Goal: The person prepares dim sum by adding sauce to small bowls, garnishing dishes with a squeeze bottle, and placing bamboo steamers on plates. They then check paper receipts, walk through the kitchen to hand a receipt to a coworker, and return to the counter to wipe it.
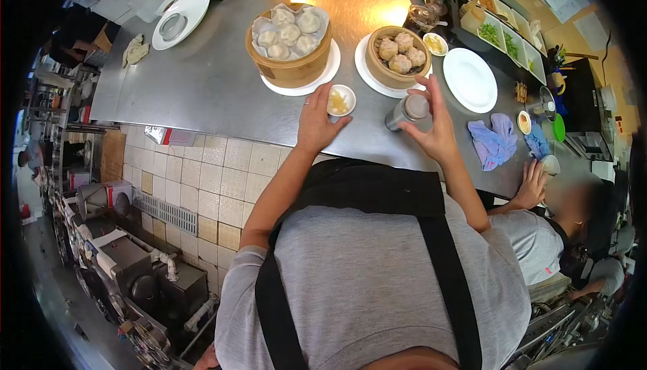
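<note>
My left hand [318, 122] lies beside a small white bowl [350, 108] holding pale yellow shreds. Its fingers stretch along the bowl's left side and the thumb points below it, so the hand is open. My right hand [438, 122] curves around a grey jar with a round lid [408, 111], thumb in front and fingertips near the lid. Behind the left hand stands a bamboo steamer [290, 70] of white buns on a white plate [330, 77]. A smaller bamboo steamer [397, 81] of open-topped dumplings sits on another plate [362, 67].
A white oval plate [470, 80] and a purple cloth [492, 142] lie on the right. Behind them is a tray of chopped toppings [499, 29]. A co-worker [532, 235] sits at the right, one hand on the table. Another plate [192, 9] lies far left.
</note>
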`<state>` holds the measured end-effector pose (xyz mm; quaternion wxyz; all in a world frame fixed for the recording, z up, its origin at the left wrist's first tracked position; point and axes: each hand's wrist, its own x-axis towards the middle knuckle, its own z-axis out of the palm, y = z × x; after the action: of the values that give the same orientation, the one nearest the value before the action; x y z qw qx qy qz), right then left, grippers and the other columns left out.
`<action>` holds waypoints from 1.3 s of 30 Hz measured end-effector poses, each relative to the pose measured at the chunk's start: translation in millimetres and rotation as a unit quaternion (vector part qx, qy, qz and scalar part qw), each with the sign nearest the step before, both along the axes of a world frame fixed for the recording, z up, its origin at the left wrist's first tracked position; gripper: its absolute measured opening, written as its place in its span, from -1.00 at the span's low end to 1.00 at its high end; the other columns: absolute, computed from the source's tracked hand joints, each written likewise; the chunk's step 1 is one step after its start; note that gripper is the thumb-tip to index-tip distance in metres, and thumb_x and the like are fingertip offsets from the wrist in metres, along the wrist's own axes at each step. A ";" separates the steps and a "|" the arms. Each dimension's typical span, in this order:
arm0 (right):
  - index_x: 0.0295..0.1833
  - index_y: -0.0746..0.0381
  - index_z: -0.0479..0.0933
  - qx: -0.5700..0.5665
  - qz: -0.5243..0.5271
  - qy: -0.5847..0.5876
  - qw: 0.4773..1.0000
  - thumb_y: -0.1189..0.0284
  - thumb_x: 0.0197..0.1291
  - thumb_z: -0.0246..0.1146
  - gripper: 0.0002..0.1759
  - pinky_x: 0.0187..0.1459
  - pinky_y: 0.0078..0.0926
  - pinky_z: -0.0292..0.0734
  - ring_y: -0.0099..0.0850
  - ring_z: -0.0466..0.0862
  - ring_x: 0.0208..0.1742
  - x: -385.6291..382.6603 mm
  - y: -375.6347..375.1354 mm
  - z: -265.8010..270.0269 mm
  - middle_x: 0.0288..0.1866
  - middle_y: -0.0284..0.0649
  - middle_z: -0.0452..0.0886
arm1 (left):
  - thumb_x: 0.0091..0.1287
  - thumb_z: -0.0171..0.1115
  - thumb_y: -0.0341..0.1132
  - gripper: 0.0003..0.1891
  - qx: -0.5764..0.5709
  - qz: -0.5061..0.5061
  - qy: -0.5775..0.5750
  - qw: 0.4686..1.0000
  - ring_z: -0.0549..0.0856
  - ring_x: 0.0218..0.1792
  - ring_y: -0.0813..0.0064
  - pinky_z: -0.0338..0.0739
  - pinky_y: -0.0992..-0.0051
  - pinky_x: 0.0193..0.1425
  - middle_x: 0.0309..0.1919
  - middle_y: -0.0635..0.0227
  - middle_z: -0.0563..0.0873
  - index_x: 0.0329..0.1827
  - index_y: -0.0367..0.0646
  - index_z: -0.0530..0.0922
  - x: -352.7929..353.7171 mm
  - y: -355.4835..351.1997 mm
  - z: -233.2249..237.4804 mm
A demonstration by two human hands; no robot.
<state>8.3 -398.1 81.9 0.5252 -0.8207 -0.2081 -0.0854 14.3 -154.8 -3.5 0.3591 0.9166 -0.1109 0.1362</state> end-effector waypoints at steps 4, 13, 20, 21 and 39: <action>0.27 0.27 0.22 0.044 0.033 0.170 0.984 0.50 -0.14 0.40 -0.21 0.15 -0.37 0.36 -0.34 0.49 0.12 13.4 6.1 -47.1 0.13 -0.13 0.46 | -0.07 0.46 -0.17 -0.13 -0.015 0.001 -0.008 1.000 0.41 0.18 0.07 0.29 0.26 0.25 0.16 0.02 0.43 0.29 -0.27 0.21 0.6 1.0 -6.0; -0.06 0.23 0.39 -0.440 0.048 0.102 0.891 0.29 -0.18 0.40 -0.46 -0.11 -0.20 0.51 -0.06 0.59 -0.11 27.1 35.0 -4.7 -0.14 0.06 0.55 | -0.10 0.48 -0.19 -0.08 -0.041 0.000 -0.006 0.999 0.41 0.15 0.03 0.29 0.22 0.23 0.15 -0.01 0.42 0.32 -0.28 0.16 -3.4 2.4 -3.0; -0.15 0.22 0.41 -0.541 0.088 -0.027 0.836 0.32 -0.20 0.40 -0.54 -0.32 -0.20 0.53 -0.14 0.65 -0.28 38.1 40.8 -12.4 -0.37 -0.06 0.61 | -0.17 0.52 -0.22 -0.05 -0.026 -0.031 -0.051 0.998 0.44 0.12 0.06 0.32 0.27 0.22 0.10 0.03 0.46 0.31 -0.28 0.18 -2.4 3.2 -6.2; -0.18 0.22 0.43 -0.543 0.091 -0.050 0.833 0.35 -0.17 0.37 -0.59 -0.34 -0.20 0.53 -0.16 0.66 -0.30 39.4 42.6 -12.1 -0.41 -0.09 0.62 | -0.17 0.52 -0.23 -0.05 -0.026 -0.029 -0.047 0.998 0.44 0.12 0.07 0.32 0.27 0.22 0.10 0.04 0.47 0.32 -0.28 0.17 -2.6 2.9 -5.3; -0.28 0.19 0.58 -0.608 0.112 -0.079 0.782 0.46 0.02 0.16 -0.85 -0.33 -0.34 0.53 -0.27 0.68 -0.29 54.6 69.9 18.1 -0.40 -0.17 0.66 | -0.17 0.52 -0.21 -0.02 -0.033 -0.017 -0.025 0.999 0.45 0.11 0.08 0.33 0.27 0.20 0.10 0.04 0.46 0.34 -0.25 0.14 -0.5 3.0 -6.3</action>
<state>62.8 -328.2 100.0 -0.0946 -0.9310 -0.3485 0.0537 13.8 -151.8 -9.8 0.3883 0.8987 -0.1307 0.1567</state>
